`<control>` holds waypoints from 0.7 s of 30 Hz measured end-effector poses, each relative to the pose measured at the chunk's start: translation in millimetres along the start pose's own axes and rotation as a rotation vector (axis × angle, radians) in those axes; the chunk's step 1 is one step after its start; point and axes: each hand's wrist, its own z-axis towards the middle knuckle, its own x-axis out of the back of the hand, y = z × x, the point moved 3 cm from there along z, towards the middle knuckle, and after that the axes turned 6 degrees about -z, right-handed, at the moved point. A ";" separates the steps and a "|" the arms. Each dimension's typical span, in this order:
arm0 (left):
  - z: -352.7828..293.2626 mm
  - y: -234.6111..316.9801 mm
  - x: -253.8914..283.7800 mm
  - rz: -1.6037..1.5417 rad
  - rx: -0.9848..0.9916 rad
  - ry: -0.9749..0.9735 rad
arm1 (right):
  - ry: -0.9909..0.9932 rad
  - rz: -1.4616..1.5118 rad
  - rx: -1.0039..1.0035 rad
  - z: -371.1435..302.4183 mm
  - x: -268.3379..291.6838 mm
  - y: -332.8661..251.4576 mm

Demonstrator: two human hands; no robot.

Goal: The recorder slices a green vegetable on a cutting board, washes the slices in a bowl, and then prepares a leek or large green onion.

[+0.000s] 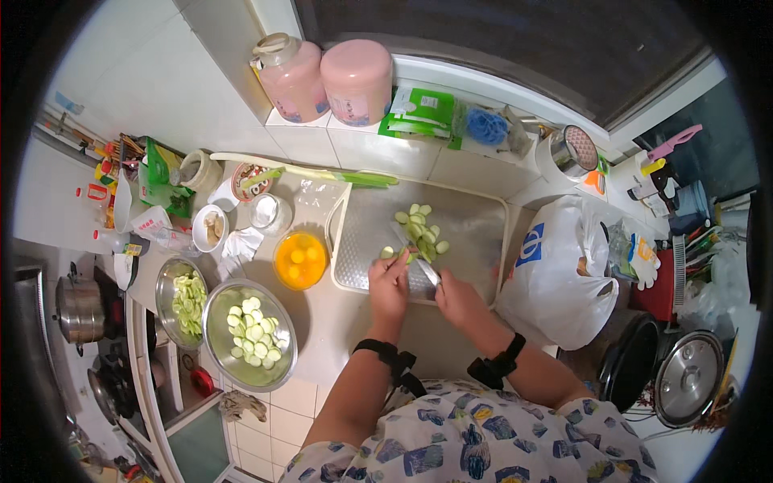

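Pale vegetable slices, round, thin, green-rimmed

Zucchini slices show pale green at two o'clock from centre, the plastic bag white with blue at three, the shirt blue-patterned white at five, egg yolks orange-yellow at nine.

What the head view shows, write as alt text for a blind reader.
A person's right grip holds a knife and the left grip holds a green vegetable piece over a metal tray with cut slices. Two metal bowls of cut vegetable stand to the left, a white plastic bag to the right.
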 end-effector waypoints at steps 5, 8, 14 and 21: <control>1.3 1.8 3.0 0.098 -0.044 -0.067 | -0.085 -0.005 -0.027 8.8 2.1 -8.1; 1.5 -0.2 7.7 0.051 -0.025 -0.148 | -0.013 -0.016 -0.029 12.5 3.6 -9.6; -1.7 -7.1 5.8 -0.077 0.047 -0.166 | -0.086 0.028 0.006 -8.1 6.7 -7.2; 2.5 -4.6 4.4 -0.135 0.106 -0.111 | -0.060 -0.009 -0.026 -0.8 15.8 -18.7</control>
